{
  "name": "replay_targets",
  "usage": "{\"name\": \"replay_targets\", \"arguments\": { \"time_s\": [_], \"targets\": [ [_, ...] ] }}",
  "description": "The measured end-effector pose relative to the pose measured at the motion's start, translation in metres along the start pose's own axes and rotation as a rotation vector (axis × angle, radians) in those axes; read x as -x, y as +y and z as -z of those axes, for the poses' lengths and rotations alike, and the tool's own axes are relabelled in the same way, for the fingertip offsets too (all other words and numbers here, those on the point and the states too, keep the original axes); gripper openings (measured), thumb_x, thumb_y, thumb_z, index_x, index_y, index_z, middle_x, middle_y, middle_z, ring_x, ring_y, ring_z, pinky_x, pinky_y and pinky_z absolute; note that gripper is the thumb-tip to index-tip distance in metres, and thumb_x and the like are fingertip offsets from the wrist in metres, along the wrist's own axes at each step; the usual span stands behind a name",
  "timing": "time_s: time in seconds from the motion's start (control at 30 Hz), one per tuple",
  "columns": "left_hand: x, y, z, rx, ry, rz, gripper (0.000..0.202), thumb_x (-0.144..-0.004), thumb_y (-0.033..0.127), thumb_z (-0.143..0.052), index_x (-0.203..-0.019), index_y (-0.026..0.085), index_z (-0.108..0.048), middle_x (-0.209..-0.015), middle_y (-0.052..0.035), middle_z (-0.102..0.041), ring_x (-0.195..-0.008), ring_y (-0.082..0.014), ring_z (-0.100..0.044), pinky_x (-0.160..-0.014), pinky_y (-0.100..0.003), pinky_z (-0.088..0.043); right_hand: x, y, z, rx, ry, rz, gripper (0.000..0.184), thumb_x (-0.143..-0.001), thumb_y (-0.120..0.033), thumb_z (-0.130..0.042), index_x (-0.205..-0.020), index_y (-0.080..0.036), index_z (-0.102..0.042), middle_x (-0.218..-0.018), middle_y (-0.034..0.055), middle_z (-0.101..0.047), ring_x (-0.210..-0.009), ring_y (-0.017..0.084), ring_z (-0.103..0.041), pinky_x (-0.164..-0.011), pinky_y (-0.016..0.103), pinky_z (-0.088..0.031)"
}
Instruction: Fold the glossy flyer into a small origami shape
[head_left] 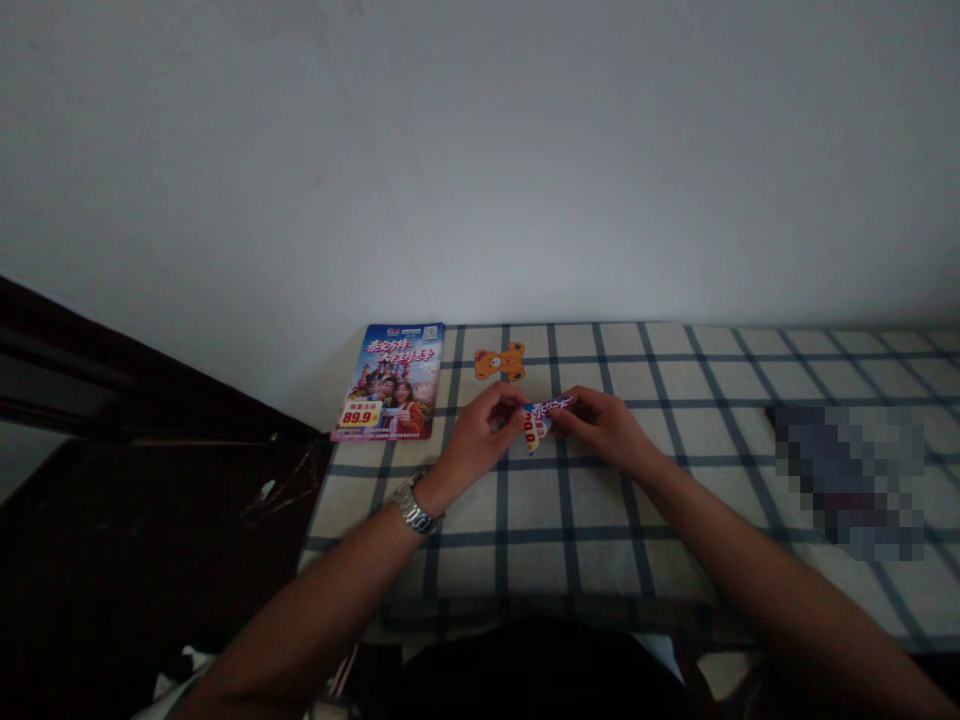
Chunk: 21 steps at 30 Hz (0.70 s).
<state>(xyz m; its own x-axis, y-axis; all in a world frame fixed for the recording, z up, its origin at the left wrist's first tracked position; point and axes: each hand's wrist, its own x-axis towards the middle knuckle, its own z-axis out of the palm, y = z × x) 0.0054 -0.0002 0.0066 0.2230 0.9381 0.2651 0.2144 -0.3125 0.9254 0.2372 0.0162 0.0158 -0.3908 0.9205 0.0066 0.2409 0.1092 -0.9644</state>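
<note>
Between my two hands is a small folded piece of printed paper (538, 424), blue and white with red figures on yellow. My left hand (487, 425) pinches its left end with thumb and forefinger, and a metal-band watch (417, 503) sits on that wrist. At the paper's upper right edge, the fingers of my right hand (604, 425) are closed on it. Just beyond the hands a flat orange bear cutout (500, 361) lies on the checked cloth (600, 510). Parts of the folded paper are hidden behind my fingers.
A printed leaflet (390, 383) in similar colours lies at the cloth's far left corner. On the right is a dark, pixelated object (840, 480) that I cannot make out. A pale wall (525, 180) rises behind the table, and a dark floor area (150, 560) is at the left.
</note>
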Motion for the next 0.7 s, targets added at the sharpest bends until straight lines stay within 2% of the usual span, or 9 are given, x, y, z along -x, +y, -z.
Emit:
{"name": "replay_targets", "arguments": {
  "time_s": [0.13,0.43,0.7],
  "targets": [
    [0.0023,0.0002,0.0006,-0.063,-0.041,-0.024,0.016,-0.1,0.03,-0.063,-0.113,0.023,-0.068,-0.108,-0.0047,-0.073,-0.096,-0.0172,-0.07,-0.089,-0.033,-0.057,-0.0001,0.0012,-0.0001,-0.008,-0.003,0.001,0.034,-0.093,-0.054,-0.07,-0.096,-0.021,-0.069,-0.081,0.003,-0.075,-0.073,0.019,-0.069,-0.066,0.03,-0.055],
    [0.0018,-0.0006,-0.0014,-0.113,-0.055,-0.013,0.022,-0.1,0.04,-0.067,-0.115,0.024,-0.069,-0.105,-0.0033,-0.074,-0.091,-0.017,-0.07,-0.086,-0.033,-0.058,-0.0007,0.0006,0.0002,-0.002,0.017,-0.007,0.035,-0.09,-0.056,-0.072,-0.089,-0.022,-0.067,-0.077,0.0023,-0.074,-0.07,0.019,-0.068,-0.063,0.031,-0.054],
    [0.002,0.0,0.0002,-0.079,-0.059,-0.018,0.017,-0.102,0.034,-0.066,-0.116,0.026,-0.072,-0.109,-0.0028,-0.075,-0.097,-0.0166,-0.072,-0.087,-0.032,-0.058,-0.0009,0.0045,0.0008,-0.006,-0.028,-0.003,0.035,-0.092,-0.055,-0.071,-0.094,-0.021,-0.069,-0.08,0.003,-0.075,-0.073,0.019,-0.069,-0.068,0.031,-0.056]
  ]
}}
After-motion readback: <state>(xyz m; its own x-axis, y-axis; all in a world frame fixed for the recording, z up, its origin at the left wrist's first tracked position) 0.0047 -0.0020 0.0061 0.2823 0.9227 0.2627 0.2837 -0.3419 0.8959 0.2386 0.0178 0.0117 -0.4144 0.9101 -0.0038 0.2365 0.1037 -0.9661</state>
